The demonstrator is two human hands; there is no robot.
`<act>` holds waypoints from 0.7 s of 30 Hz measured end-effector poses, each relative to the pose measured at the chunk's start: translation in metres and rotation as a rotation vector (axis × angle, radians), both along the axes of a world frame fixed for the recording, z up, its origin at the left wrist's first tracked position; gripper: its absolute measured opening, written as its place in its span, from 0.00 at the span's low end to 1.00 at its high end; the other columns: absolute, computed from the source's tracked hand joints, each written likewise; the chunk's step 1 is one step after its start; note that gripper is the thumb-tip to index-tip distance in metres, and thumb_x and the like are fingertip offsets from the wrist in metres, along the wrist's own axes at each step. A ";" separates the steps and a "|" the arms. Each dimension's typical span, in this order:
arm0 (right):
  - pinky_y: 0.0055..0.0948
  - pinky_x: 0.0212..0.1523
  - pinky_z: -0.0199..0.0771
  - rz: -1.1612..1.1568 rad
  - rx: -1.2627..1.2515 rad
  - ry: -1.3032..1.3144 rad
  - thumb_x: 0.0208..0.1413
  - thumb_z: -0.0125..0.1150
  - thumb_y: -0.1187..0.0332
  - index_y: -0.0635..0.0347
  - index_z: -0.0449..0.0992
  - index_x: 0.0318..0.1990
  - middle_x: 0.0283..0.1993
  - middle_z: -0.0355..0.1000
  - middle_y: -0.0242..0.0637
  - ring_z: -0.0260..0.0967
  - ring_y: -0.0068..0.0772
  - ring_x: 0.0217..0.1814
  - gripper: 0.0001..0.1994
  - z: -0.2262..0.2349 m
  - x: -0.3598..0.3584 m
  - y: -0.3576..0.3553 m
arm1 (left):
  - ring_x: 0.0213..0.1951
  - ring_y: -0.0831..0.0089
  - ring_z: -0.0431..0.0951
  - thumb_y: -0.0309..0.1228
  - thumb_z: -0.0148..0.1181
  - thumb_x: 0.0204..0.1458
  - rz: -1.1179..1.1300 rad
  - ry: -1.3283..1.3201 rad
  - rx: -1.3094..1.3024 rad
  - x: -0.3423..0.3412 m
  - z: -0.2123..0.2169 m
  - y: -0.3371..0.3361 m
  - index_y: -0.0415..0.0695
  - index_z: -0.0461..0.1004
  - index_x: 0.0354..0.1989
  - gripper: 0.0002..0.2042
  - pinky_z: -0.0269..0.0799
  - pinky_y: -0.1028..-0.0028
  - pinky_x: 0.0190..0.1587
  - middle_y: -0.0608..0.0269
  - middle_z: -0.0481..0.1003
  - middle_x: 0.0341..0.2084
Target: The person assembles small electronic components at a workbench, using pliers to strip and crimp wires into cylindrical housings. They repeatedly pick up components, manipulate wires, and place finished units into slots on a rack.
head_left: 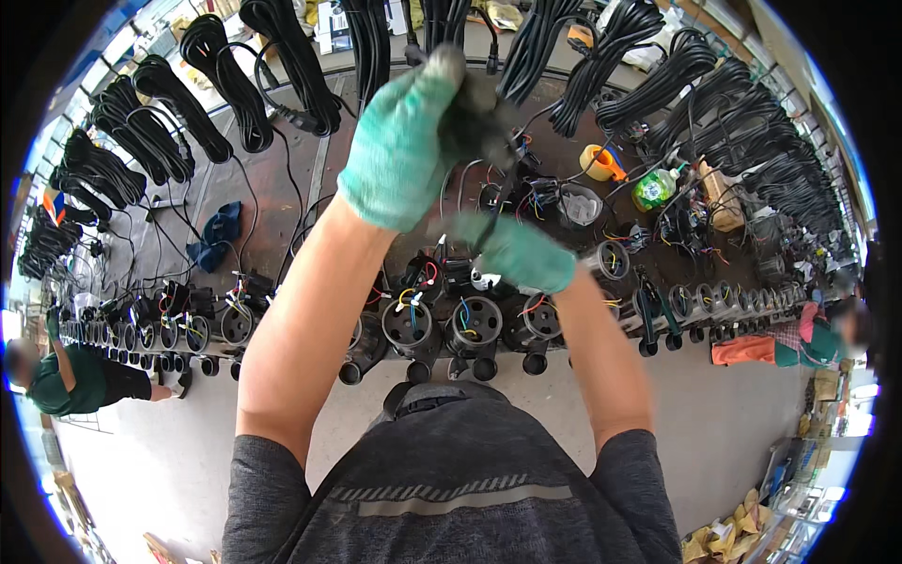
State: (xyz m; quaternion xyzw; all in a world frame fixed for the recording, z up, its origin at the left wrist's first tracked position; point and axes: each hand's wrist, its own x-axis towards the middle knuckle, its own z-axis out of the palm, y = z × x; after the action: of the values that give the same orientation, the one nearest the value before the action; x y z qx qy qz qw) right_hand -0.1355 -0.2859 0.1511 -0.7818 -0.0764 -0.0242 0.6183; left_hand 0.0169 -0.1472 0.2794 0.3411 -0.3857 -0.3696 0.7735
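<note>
My left hand [399, 146], in a green knit glove, is raised over the bench with its fingers closed round a dark, blurred part [474, 122] whose kind I cannot make out. A black cable [500, 202] hangs from that part down toward my right hand [521, 256]. That hand, also gloved, is lower and smeared by motion; its fingers are unclear, and whether they grip the cable cannot be seen. Just below it, round black housings [474, 321] with coloured wires stand along the bench's near edge, among them another housing [410, 324] to the left.
Coiled black cables [291, 66] hang in a row along the far side. On the bench [287, 179] lie a dark blue cloth [218, 235], a yellow tape roll [599, 163], a green bottle [655, 188] and pliers-like tools [655, 305]. People work at far left [80, 376] and far right [799, 343].
</note>
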 end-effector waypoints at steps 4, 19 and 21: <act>0.42 0.55 0.78 -0.235 -0.550 0.191 0.73 0.52 0.51 0.56 0.82 0.51 0.46 0.83 0.50 0.81 0.51 0.49 0.19 -0.080 0.017 -0.009 | 0.31 0.65 0.80 0.50 0.48 0.74 -0.124 0.371 -0.277 0.012 0.044 0.001 0.46 0.76 0.39 0.21 0.80 0.59 0.40 0.55 0.82 0.37; 0.51 0.39 0.81 -0.748 -0.718 0.049 0.66 0.52 0.31 0.60 0.82 0.35 0.29 0.80 0.51 0.81 0.59 0.36 0.35 0.092 0.052 0.066 | 0.74 0.53 0.62 0.54 0.80 0.49 -0.201 -0.070 0.233 -0.034 -0.116 0.069 0.38 0.42 0.81 0.62 0.57 0.53 0.76 0.44 0.59 0.75; 0.50 0.36 0.80 -0.661 -0.729 -0.046 0.65 0.56 0.33 0.60 0.81 0.35 0.29 0.79 0.52 0.80 0.59 0.33 0.33 0.080 0.058 0.071 | 0.73 0.55 0.65 0.51 0.80 0.50 -0.187 0.053 0.243 -0.037 -0.114 0.086 0.38 0.39 0.82 0.62 0.59 0.55 0.75 0.46 0.63 0.72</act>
State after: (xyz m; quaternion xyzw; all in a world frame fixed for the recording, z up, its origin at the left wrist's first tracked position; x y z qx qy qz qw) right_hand -0.0774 -0.2151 0.2314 -0.9290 0.1588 -0.2079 0.2619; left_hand -0.0199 -0.0616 0.1655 0.3849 -0.3476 -0.4926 0.6989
